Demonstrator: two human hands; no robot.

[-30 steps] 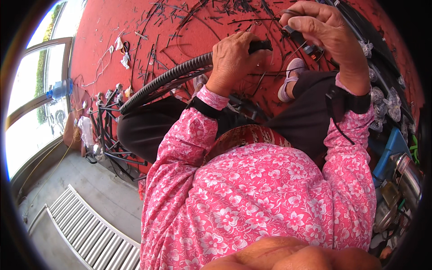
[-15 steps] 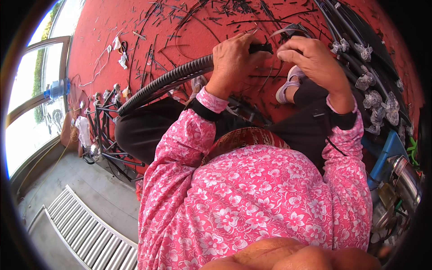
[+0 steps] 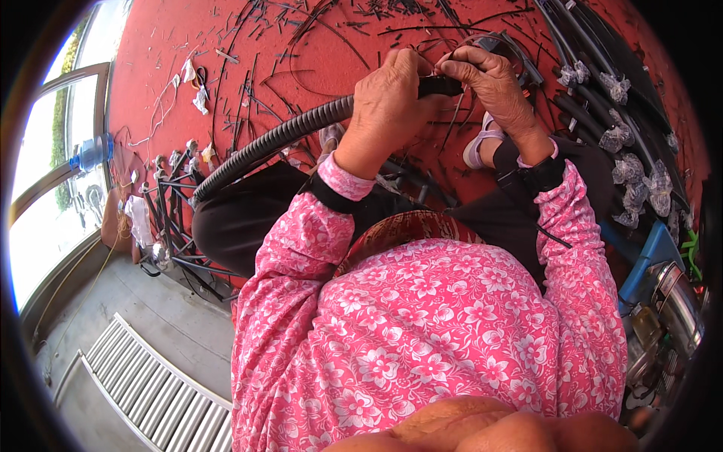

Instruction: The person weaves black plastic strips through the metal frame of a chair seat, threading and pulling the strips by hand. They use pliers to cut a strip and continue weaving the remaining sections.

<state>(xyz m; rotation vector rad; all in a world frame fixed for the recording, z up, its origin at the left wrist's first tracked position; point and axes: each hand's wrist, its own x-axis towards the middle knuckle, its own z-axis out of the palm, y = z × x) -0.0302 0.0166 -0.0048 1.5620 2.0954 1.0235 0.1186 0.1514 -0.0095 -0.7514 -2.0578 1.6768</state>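
Observation:
A thick black corrugated hose (image 3: 275,139) runs from beside my left knee up to my left hand (image 3: 392,102). That hand is closed around the hose near its far end, where a smooth black end piece (image 3: 440,85) pokes out to the right. My right hand (image 3: 493,87) is beside this end, with thumb and forefinger pinched together close to my left fingertips. Thin wires seem to come out around the pinch, but they are too fine to make out clearly. Beyond my right hand lies a dark grey object (image 3: 497,45) with a looped cable.
Black offcuts litter the red floor (image 3: 248,45). Bundled black tubes with plastic-wrapped ends (image 3: 629,169) lie at right, near a blue bin (image 3: 644,260) with metal containers. Scissors (image 3: 201,75) lie at far left. A black metal frame (image 3: 177,218) and a silver slatted rack (image 3: 158,384) are on the left.
My right hand has moved left and turned inward, bringing its fingertips to the hose end beside my left fingers. My left hand keeps its hold on the hose.

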